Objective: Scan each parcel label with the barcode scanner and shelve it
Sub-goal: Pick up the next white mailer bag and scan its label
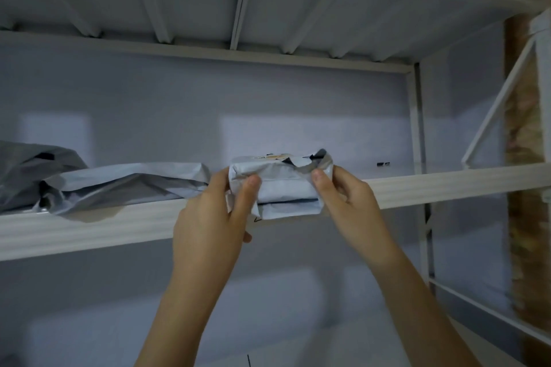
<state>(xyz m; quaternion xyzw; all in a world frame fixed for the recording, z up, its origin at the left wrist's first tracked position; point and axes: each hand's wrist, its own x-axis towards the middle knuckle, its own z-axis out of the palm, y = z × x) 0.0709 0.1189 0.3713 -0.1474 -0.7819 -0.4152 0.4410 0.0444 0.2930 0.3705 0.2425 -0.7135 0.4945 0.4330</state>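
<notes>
Both hands grip a small white poly-mailer parcel [283,185] at the front edge of the white shelf [447,188]: left hand [208,217] and right hand [348,202] fingers pinch its ends. A flat white mailer [128,185] lies just left.

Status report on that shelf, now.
Left hand and right hand both gripping the parcel at the shelf edge. Two mailer bags lie left of it. Right side open.

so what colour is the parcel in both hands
Light grey-white plastic mailer, with a darker torn edge; the head view shows it.
</notes>
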